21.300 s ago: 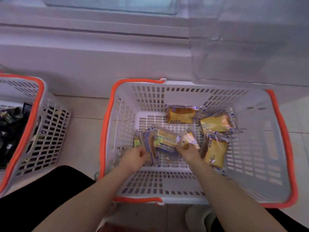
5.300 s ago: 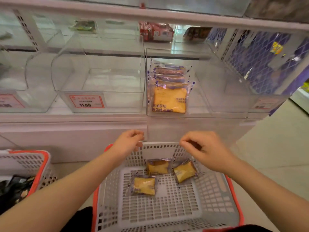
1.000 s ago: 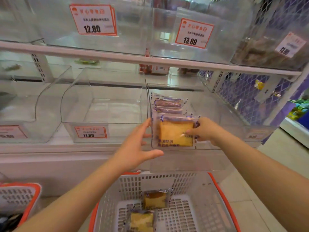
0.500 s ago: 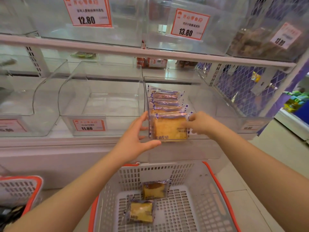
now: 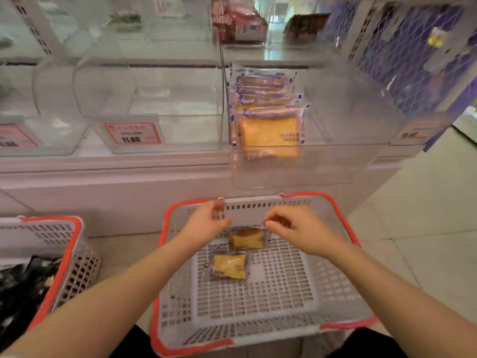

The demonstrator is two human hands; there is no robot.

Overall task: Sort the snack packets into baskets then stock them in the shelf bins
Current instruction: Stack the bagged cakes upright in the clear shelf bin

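Both hands have dropped from the shelf bin [image 5: 346,120] to the basket [image 5: 258,301]; left hand [image 5: 206,224] loosely open, right hand [image 5: 296,228] pinching the upper packet [image 5: 247,239]; centre-left price tag [image 5: 133,133] reads 11.80

Red-bordered price tag [image 5: 133,133] reading 11.80, purple wire mesh panel [image 5: 402,47], pale tiled floor [image 5: 426,215]
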